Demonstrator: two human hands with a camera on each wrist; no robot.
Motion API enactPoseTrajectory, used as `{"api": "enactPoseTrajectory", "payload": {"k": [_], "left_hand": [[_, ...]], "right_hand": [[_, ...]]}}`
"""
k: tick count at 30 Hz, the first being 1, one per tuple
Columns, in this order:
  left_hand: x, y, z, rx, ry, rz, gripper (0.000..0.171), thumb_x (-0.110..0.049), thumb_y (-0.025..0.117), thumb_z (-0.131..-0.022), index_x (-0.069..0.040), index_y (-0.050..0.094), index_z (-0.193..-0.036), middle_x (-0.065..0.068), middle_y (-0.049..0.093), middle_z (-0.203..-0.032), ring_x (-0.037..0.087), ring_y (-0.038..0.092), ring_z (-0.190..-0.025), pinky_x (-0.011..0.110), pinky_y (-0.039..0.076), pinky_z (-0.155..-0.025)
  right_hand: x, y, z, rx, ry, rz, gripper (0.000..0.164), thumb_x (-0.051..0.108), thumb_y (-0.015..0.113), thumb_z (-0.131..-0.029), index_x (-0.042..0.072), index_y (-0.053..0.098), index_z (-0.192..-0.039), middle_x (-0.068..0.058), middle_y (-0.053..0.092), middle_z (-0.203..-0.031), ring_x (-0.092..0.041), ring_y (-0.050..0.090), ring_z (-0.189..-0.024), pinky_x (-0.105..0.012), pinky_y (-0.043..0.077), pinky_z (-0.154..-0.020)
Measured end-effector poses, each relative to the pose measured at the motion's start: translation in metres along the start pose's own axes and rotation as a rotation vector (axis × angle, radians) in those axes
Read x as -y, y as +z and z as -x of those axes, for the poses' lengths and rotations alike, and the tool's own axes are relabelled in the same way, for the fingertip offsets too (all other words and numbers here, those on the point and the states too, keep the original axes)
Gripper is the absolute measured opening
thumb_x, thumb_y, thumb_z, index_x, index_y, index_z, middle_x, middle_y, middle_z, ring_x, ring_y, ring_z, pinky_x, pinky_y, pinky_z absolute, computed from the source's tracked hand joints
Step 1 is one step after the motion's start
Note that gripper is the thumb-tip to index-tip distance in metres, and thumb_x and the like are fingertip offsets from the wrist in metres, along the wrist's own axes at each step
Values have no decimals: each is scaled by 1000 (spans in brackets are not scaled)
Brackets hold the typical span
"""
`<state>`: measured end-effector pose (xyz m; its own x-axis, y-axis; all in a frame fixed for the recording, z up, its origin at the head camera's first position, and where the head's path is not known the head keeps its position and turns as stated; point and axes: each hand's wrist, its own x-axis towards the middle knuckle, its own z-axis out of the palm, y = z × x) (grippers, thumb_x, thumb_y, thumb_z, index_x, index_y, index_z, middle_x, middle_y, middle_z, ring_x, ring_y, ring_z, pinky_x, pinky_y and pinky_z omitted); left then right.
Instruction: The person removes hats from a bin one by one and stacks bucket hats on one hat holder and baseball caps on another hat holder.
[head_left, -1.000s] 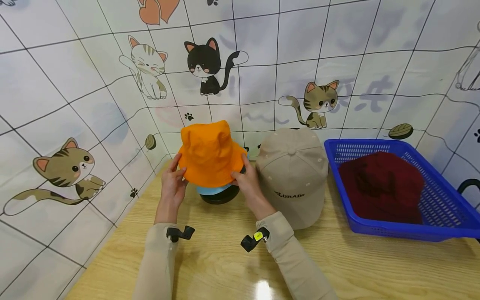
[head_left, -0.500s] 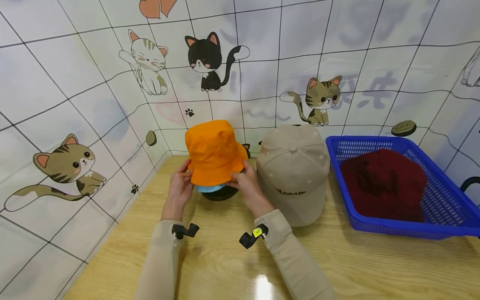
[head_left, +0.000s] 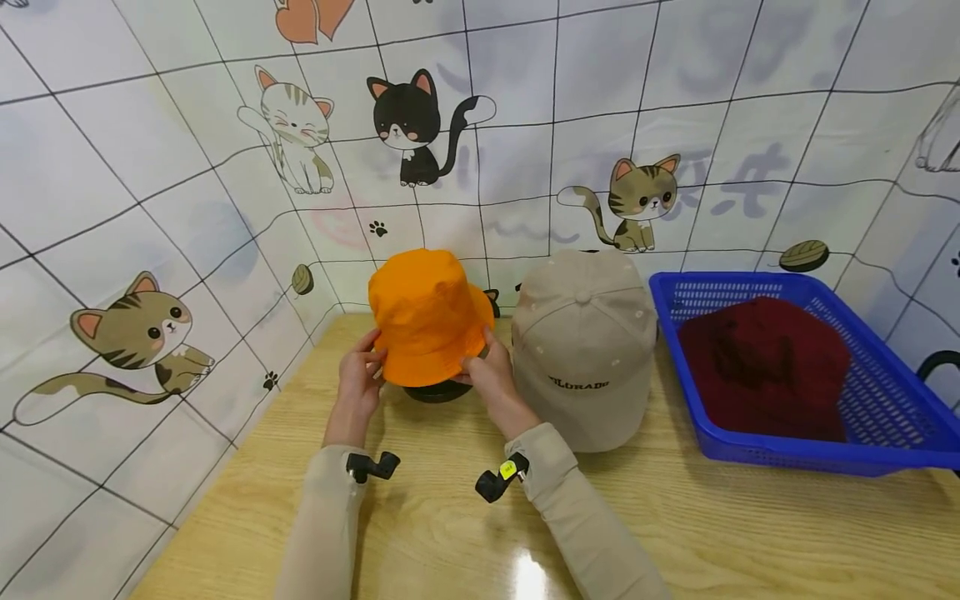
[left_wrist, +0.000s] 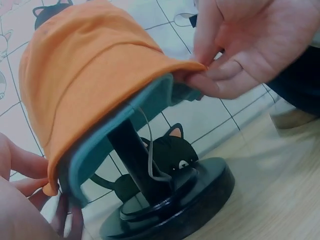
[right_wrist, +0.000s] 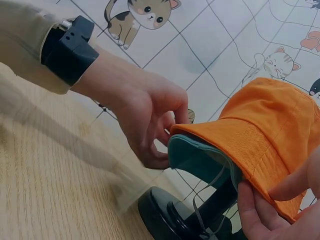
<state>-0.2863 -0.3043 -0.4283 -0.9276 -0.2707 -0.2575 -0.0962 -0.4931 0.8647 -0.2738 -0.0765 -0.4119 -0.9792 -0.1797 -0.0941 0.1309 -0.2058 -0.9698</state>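
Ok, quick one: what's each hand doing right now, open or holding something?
Left hand: holding the orange bucket hat by its brim.
Right hand: pinching the same brim, opposite side.

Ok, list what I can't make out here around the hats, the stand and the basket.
Blue hat: its crown is hidden under the orange hat in all three views.
Stand: its top is hidden by those hats in every view.
Basket: its right end is cut off by the head view's edge; the red hat covers part of its floor.
Cap: head view, first letters too small to read surely.
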Motion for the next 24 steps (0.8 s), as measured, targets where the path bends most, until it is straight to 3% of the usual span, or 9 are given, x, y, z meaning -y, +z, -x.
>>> {"api": "enactPoseTrajectory", "payload": {"k": [2,5,7,11,14,17,20,24], "left_hand": [[-2,0,2,-4,-18,-4,58,2,45,-103,-19,46,-157,-8,25,-170,22,43,-132,39,36,-112],[-6,0,4,21,-35,41,60,4,44,-103,-20,44,-158,-8,23,-170,24,37,-140,42,32,-119],[-8,0,5,22,-12,81,63,9,44,-102,-19,43,-158,-7,27,-167,21,42,-133,34,38,-114],[-11,0,3,8,102,173,66,19,41,-98,-9,40,-158,-1,33,-162,10,49,-120,18,48,-93],[-11,1,3,1,151,204,67,23,41,-97,-4,39,-158,2,33,-163,9,48,-125,14,50,-86],[-8,11,4,-4,104,105,69,16,44,-99,-10,33,-162,2,29,-168,14,42,-137,17,45,-93],[-10,17,12,-55,84,-61,71,6,49,-101,-17,29,-164,1,25,-170,21,31,-148,30,38,-108],[-29,19,36,-208,205,-220,68,-1,50,-100,-21,32,-163,3,26,-166,21,23,-153,40,27,-123]], "right_hand": [[-1,1,1,1,5,6,85,-12,52,-96,17,13,-167,-17,23,-170,-22,72,-90,-32,63,-76],[-2,2,2,4,17,3,85,-11,52,-97,18,13,-167,-17,24,-170,-22,73,-89,-34,63,-79],[-3,3,4,13,28,0,85,-11,52,-98,18,12,-167,-16,24,-170,-22,73,-88,-35,64,-81],[-6,4,6,36,37,-16,84,-11,51,-99,17,11,-167,-18,27,-168,-22,73,-89,-37,64,-85],[-6,4,7,42,35,-20,84,-11,51,-98,15,10,-167,-19,29,-167,-24,73,-93,-37,64,-85],[3,-5,13,51,68,9,86,-10,51,-97,14,7,-167,-20,28,-168,-32,70,-107,-39,63,-89],[23,-9,30,102,116,81,90,-3,55,-98,16,2,-168,-18,19,-171,-37,59,-131,-46,60,-97],[60,-7,65,254,56,261,82,12,61,-100,14,14,-167,-14,10,-174,-39,45,-145,-53,53,-107]]}}
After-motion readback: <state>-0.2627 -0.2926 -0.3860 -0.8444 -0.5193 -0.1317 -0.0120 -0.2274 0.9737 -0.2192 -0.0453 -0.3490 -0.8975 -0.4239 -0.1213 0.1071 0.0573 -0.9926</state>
